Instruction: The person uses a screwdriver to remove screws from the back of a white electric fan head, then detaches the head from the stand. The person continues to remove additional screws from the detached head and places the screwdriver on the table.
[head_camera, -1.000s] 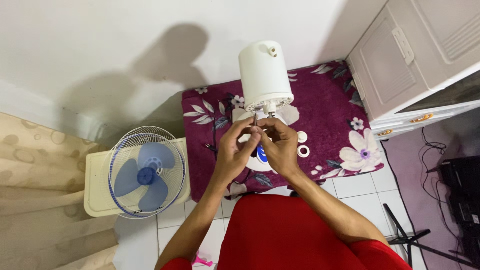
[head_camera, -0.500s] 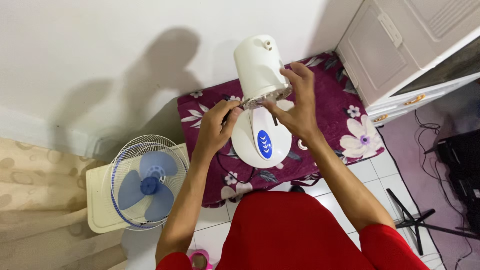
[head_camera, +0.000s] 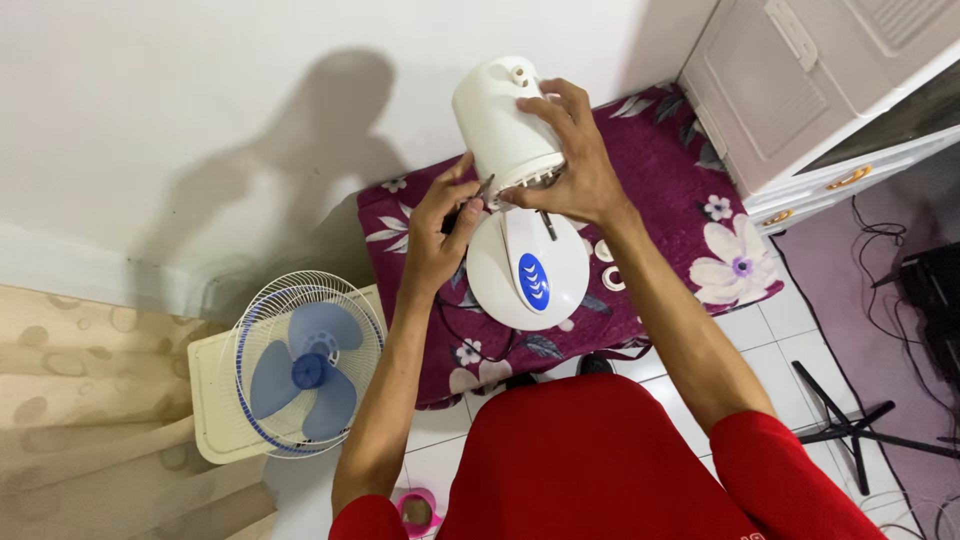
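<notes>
Nearest the camera, above a red-clad lap, two bare forearms reach away over white floor tiles (head_camera: 760, 330) toward a purple floral cushion (head_camera: 690, 230) pushed against a white wall. On that cushion stands a disassembled white fan body with its round base (head_camera: 515, 290), marked by a blue oval panel, facing the person. The left hand (head_camera: 445, 225) pinches a thin dark tool (head_camera: 482, 190), fingers closed around it, its tip at the lower rim of the fan's motor housing (head_camera: 500, 125). The right hand (head_camera: 570, 160) grips that white housing from the far side, fingers wrapped over it. Two small white rings (head_camera: 607, 265) lie on the cushion just right of the base. To the left, a blue-bladed fan grille assembly (head_camera: 308, 365) rests on a cream box. A pale cabinet (head_camera: 800, 90) fills the far right corner
</notes>
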